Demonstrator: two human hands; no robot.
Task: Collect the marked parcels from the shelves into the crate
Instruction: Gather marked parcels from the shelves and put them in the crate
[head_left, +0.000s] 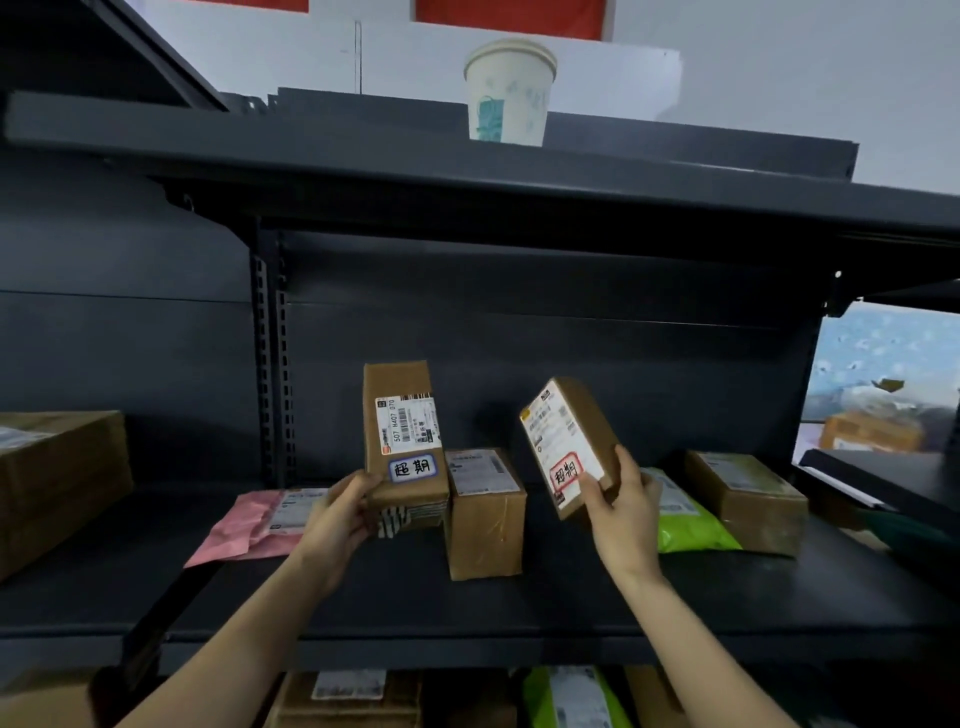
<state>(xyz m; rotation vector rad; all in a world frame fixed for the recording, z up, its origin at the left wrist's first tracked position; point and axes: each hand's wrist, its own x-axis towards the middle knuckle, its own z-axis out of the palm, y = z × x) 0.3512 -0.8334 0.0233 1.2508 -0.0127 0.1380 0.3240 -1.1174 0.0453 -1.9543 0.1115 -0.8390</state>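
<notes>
My left hand (343, 512) grips the lower end of a tall brown parcel (402, 441) with a white shipping label and a blue-framed handwritten mark, held upright above the dark shelf (571, 603). In my right hand (621, 504) is a smaller brown parcel (569, 441) tilted to the left, carrying a red-framed mark on its label. Both parcels are lifted clear of the shelf. No crate is in view.
On the shelf lie a brown box (485, 512) between my hands, a pink mailer (254, 525), a green bag (685, 517), another brown box (745, 501) at right and a large carton (57, 483) at left. A paper cup (509, 91) stands on the top shelf. More parcels sit below.
</notes>
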